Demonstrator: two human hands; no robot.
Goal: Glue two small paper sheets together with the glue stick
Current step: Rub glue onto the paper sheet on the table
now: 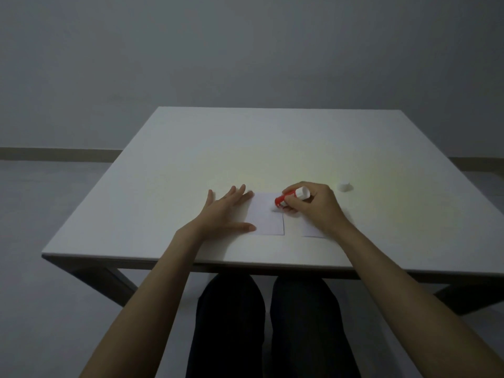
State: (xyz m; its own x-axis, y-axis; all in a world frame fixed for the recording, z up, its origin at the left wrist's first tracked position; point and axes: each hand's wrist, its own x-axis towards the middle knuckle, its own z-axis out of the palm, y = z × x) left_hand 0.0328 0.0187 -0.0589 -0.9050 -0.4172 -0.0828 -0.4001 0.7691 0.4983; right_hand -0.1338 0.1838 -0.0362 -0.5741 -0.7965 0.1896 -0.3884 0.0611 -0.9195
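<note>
Head view: right hand (313, 205) grips glue stick (291, 199) over thin, slide-prone left sheet (268, 216); left hand (226, 211), flat and unclenched, pins its 9 o'clock edge.

The desk (191, 148) lies open toward its far edge and left side — only a cap (344, 186) stands near the right edge.

1. Your left hand (222, 211) and right hand (313, 204) are bare: you wear no gloves, rings or watch that the view shows.
2. Both your forearms are uncovered all the way to the bottom edge of the view; no sleeve reaches them.
3. Your legs (230, 328) show below the table edge in dark, plain trousers, near black in this dim light.
</note>
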